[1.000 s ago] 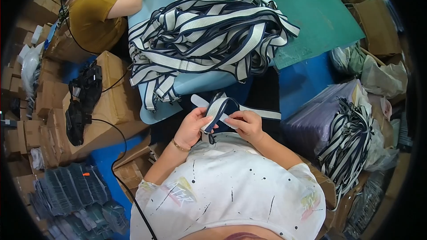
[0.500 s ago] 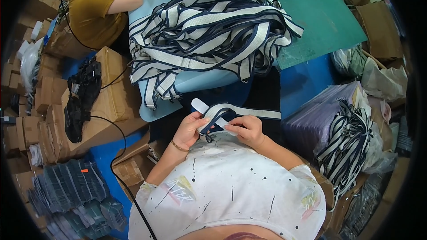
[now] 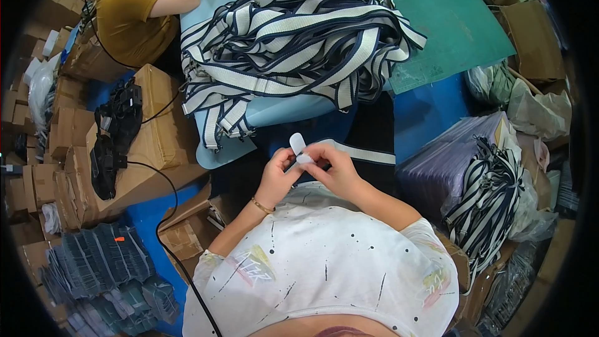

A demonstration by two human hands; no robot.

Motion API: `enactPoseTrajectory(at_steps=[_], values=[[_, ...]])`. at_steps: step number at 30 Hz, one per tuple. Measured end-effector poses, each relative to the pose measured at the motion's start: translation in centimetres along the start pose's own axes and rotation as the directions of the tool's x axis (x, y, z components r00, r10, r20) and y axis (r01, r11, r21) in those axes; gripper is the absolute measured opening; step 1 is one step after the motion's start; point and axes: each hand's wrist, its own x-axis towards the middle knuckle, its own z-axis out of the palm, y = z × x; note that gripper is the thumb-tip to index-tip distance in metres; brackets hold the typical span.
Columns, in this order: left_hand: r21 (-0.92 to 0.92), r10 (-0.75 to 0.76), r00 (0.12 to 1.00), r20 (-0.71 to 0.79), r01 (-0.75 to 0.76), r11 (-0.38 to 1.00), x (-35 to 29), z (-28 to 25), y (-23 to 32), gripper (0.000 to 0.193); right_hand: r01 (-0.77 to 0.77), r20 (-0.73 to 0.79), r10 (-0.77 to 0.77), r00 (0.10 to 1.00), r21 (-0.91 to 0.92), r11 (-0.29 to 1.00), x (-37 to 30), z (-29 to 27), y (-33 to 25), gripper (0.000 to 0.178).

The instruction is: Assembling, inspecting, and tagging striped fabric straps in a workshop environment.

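Both my hands meet in front of my shirt around a white round-ended strip (image 3: 297,143). Its upper end stands up above the fingers. My left hand (image 3: 274,178) has thumb and fingers closed on the strip from the left. From the right, my right hand (image 3: 336,171) pinches the lower white part close to the left fingertips. A navy-and-white webbing strap (image 3: 371,155) runs out to the right behind my right hand, across my dark-clothed lap. Where the strap meets the strip is hidden by my fingers.
A big heap of similar straps (image 3: 281,50) covers the light-blue table (image 3: 274,115), beside a green mat (image 3: 449,31). Another person (image 3: 134,15) sits at far left. Cartons (image 3: 165,131) flank my left; a strap bundle (image 3: 490,193) hangs at right. A black cable (image 3: 171,212) runs down the left.
My hands have drawn together, and the right has moved left onto the white strip. The strip now stands more upright. The strap loop seen between my hands has dropped from view.
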Motion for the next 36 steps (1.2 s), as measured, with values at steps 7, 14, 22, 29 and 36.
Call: enactPoseTrajectory(at_steps=[7,14,22,29,36], values=[[-0.014,0.098,0.987,-0.125,-0.1,0.995,-0.2,0.9,-1.7,0.018,0.118,-0.138,-0.132,0.982,-0.102,0.988,0.3,1.0,2.0,0.027],[0.15,0.255,0.954,-0.158,-0.232,0.961,0.7,0.9,-2.3,0.011,0.273,-0.204,-0.335,0.92,-0.279,0.921,0.4,1.1,2.1,0.028],[0.164,0.226,0.954,-0.195,-0.195,0.967,1.1,1.6,-1.3,0.019,0.243,-0.158,-0.339,0.928,-0.433,0.868,0.6,0.9,2.4,0.017],[0.421,0.426,0.891,-0.158,-0.33,0.845,1.2,2.0,-0.5,0.013,0.118,-0.249,-0.154,0.956,-0.154,0.981,0.5,0.5,2.4,0.012],[0.46,0.433,0.889,-0.151,-0.325,0.827,1.1,2.3,-0.1,0.014,0.089,-0.278,-0.138,0.951,-0.181,0.98,0.5,0.6,2.4,0.011]])
